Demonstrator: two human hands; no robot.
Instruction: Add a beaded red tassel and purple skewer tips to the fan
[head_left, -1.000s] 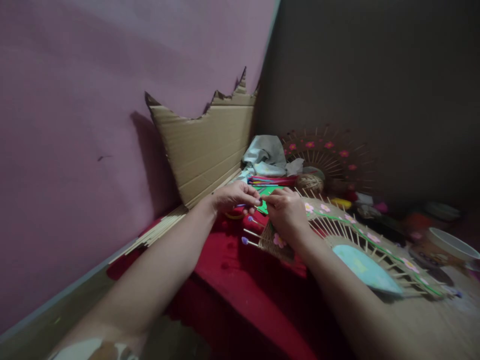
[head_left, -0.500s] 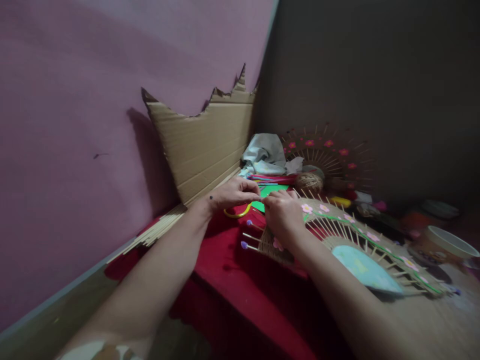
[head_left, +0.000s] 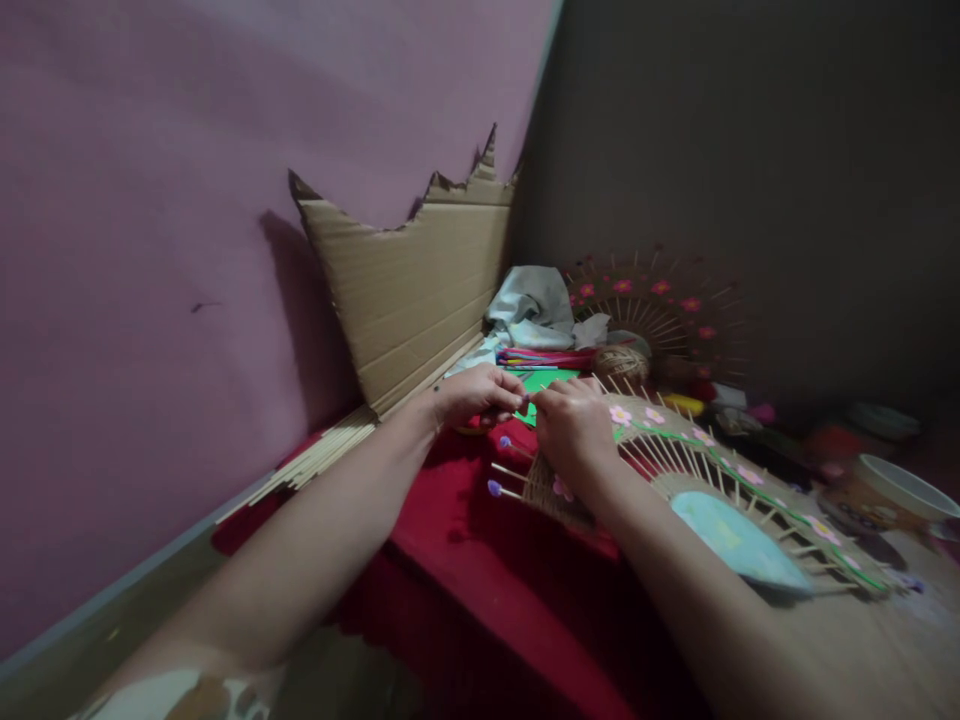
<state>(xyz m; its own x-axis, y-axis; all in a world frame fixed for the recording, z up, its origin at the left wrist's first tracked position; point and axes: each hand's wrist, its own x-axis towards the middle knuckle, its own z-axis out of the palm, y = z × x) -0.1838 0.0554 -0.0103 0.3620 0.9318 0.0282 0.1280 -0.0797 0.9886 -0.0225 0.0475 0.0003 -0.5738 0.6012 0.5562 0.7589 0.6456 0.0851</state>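
My left hand (head_left: 480,395) is closed, thumb and finger pinching a small purple piece (head_left: 525,403) at the fan's far left edge. Just beside it, my right hand (head_left: 576,430) is closed on the rim of a fan (head_left: 682,460) made of thin sticks and woven twine. What its fingertips grip is hidden. Pink flowers and a green line run along the fan, and a pale blue half-round panel (head_left: 739,538) forms its base. Purple tips (head_left: 495,488) cap some of the stick ends at the near left; one between them is bare.
Torn cardboard (head_left: 412,290) leans on the pink wall above a bundle of sticks (head_left: 307,465). Behind my hands lie green sheet (head_left: 551,380), grey cloth (head_left: 532,305) and a twine ball (head_left: 622,365). A second fan (head_left: 660,290) stands behind; a tub (head_left: 900,490) sits right.
My left hand has shifted slightly right, its fingers curling more, and the purple piece now shows at its fingertips. The right hand stays at the fan's rim. The whole view has shifted slightly.
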